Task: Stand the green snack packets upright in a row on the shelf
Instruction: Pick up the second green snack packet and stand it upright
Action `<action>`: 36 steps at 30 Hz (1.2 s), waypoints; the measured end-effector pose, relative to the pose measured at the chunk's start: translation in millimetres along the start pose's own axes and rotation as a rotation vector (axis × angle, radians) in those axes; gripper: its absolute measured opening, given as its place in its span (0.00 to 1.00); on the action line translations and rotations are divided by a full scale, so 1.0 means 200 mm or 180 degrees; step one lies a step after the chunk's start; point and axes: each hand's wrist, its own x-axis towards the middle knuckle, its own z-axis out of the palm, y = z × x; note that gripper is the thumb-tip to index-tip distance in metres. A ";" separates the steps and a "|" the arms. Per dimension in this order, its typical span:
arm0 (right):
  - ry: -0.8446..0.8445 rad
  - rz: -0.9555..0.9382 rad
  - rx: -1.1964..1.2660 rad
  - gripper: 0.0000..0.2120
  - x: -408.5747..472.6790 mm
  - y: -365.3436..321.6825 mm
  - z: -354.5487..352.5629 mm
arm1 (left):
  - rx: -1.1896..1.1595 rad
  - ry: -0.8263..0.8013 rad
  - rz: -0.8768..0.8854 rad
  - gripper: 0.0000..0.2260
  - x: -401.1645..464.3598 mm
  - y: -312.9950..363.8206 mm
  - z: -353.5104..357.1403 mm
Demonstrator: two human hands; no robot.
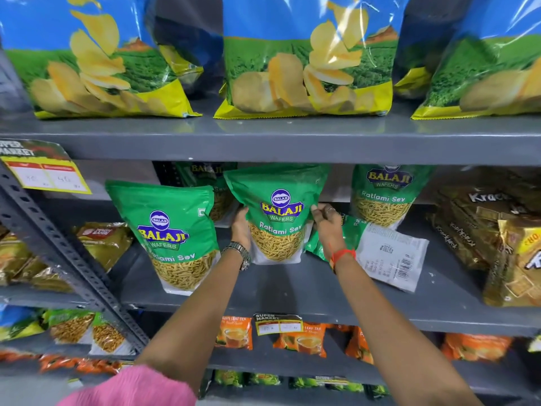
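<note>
On the grey middle shelf (292,294) a green snack packet (278,212) stands upright in the centre. My left hand (240,228) grips its left edge and my right hand (328,227) grips its right edge. Another green packet (172,235) stands upright nearer the front on the left. A third green packet (383,194) stands at the back right. One more green packet (389,253) lies flat, back side up, under my right wrist. Behind the held packet a further green packet (205,174) is partly hidden.
Big blue-and-yellow chip bags (304,60) fill the shelf above. Gold biscuit packs (497,241) are piled at the right of the middle shelf, brown packs (102,238) at the left beyond a perforated upright (58,250). Orange tea packets (301,338) sit below.
</note>
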 end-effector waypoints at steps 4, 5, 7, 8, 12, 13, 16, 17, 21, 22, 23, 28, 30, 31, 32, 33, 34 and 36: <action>-0.0114 0.0071 0.0040 0.10 -0.03 0.00 0.00 | 0.0175 0.0029 0.0003 0.23 0.02 -0.03 0.00; -0.0134 0.0063 0.0016 0.11 -0.04 -0.01 0.00 | 0.0254 0.0160 0.0024 0.23 0.00 -0.01 0.00; -0.0145 0.0010 -0.0005 0.12 -0.07 -0.02 0.00 | 0.0358 0.0307 0.0043 0.23 -0.07 0.02 0.01; -0.0148 -0.0034 0.0005 0.11 -0.08 -0.02 0.00 | 0.0367 0.0340 0.0040 0.23 -0.08 0.03 0.01; -0.0131 -0.0202 0.0009 0.12 -0.17 -0.02 -0.02 | 0.0792 0.0419 0.0104 0.22 -0.15 0.03 0.00; -0.0122 -0.0225 0.0046 0.13 -0.20 -0.02 -0.03 | 0.0865 0.0423 0.0163 0.22 -0.18 0.02 -0.02; -0.0064 -0.0251 0.0092 0.13 -0.29 -0.03 -0.04 | 0.0904 0.0325 0.0216 0.21 -0.24 0.01 -0.03; -0.0052 -0.0264 0.0131 0.13 -0.31 -0.03 -0.04 | 0.0895 0.0309 0.0127 0.22 -0.25 0.00 -0.04; 0.0132 -0.0290 0.0100 0.13 -0.40 -0.02 -0.07 | 0.1056 0.0215 -0.0188 0.26 -0.34 -0.02 -0.08; 0.0150 -0.0278 0.0060 0.13 -0.41 -0.03 -0.07 | 0.1069 0.0198 -0.0124 0.26 -0.35 -0.02 -0.08; 0.0176 -0.0264 0.0037 0.13 -0.44 -0.02 -0.08 | 0.1093 0.0156 -0.0089 0.26 -0.38 -0.04 -0.10; 0.0269 -0.0206 0.0004 0.12 -0.56 -0.03 -0.11 | 0.0976 -0.0083 0.0098 0.25 -0.48 -0.09 -0.15; 0.0273 -0.0195 -0.0049 0.11 -0.60 -0.03 -0.12 | 0.0871 -0.0162 0.0092 0.25 -0.51 -0.09 -0.17; 0.0237 -0.0160 -0.0090 0.10 -0.61 -0.04 -0.12 | 0.0787 -0.0152 0.0101 0.25 -0.52 -0.10 -0.18; 0.0176 -0.0092 -0.0135 0.08 -0.61 -0.04 -0.13 | 0.0734 -0.0100 0.0171 0.25 -0.52 -0.11 -0.18; 0.0114 -0.0015 -0.0134 0.07 -0.62 -0.05 -0.14 | 0.0750 0.0040 0.0301 0.24 -0.54 -0.14 -0.19; 0.0072 0.0061 -0.0100 0.08 -0.62 -0.05 -0.15 | 0.0848 0.0291 0.0499 0.24 -0.57 -0.17 -0.19; 0.0030 0.0173 0.0063 0.12 -0.61 -0.07 -0.19 | 0.1095 0.0969 0.0884 0.21 -0.65 -0.25 -0.18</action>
